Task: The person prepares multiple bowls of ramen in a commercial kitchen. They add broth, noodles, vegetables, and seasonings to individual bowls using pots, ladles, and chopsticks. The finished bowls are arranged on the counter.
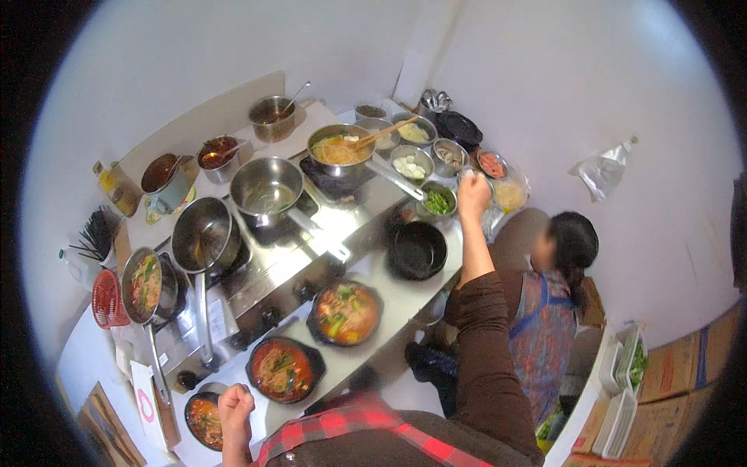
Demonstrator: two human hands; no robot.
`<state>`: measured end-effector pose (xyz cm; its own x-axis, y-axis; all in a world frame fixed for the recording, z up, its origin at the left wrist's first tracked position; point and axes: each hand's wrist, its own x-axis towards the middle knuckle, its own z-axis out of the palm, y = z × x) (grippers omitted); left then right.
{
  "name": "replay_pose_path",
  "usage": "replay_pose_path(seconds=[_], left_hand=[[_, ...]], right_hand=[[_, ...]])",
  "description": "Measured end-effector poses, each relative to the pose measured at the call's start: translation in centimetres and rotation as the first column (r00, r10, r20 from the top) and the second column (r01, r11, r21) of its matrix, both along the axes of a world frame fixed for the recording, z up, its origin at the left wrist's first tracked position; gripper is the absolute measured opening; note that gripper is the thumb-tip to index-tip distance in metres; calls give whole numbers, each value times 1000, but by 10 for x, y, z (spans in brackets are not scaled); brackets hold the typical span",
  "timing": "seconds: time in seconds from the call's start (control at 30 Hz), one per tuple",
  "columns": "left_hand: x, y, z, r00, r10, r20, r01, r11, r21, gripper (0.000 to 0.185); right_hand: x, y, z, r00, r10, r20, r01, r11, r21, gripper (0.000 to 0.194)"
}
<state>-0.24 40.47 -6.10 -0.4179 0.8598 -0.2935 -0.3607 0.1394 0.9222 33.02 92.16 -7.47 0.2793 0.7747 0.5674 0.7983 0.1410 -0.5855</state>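
My right hand (pixel 474 192) is raised, fingers curled, over the small metal bowls at the right; whether it pinches something pale I cannot tell. Just left of it sits a bowl of chopped greens (pixel 436 201). My left hand (pixel 236 404) is closed near a black bowl of red soup (pixel 204 421). Two more black bowls, one with red noodle soup (pixel 282 371), one with soup and vegetables (pixel 346 313), stand on the white counter. A bare black bowl (pixel 418 250) is farther right. A saucepan with noodles and wooden chopsticks (pixel 341 150) stands on the stove.
On the stove (pixel 280 257) stand two saucepans (pixel 266 190) and a tilted pan of food (pixel 145 285), handles towards me. Sauce pots (pixel 272 117) line the back. A co-worker (pixel 548 315) crouches at my right. Boxes (pixel 671 373) and white trays (pixel 618 420) lie at lower right.
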Motion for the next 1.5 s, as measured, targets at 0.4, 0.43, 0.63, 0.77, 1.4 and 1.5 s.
replay_pose_path(seconds=[0.4, 0.43, 0.63, 0.77, 1.4, 1.5], left_hand=[[93, 134, 9, 946, -324, -21, 311, 924, -222, 18], [96, 137, 9, 937, -351, -7, 340, 912, -232, 18], [122, 160, -12, 826, -552, -117, 553, 833, -26, 26], [134, 147, -28, 849, -516, 116, 502, 855, 132, 78], [65, -232, -64, 887, 461, 27, -461, 880, 115, 71], [60, -253, -62, 835, 534, 131, -548, 829, 114, 74]], right_hand=[[58, 88, -115, 1000, 4, -14, -10, 890, -456, 23], [63, 76, -87, 990, 13, 137, 43, 918, -394, 26], [64, -85, 38, 899, 304, 315, -160, 899, -408, 20], [14, -204, 59, 792, 592, -147, -536, 560, -632, 17], [-241, -583, 12, -362, 932, -12, -695, -278, -663, 26], [-260, -596, 16, -472, 881, -34, -735, -414, -537, 27]])
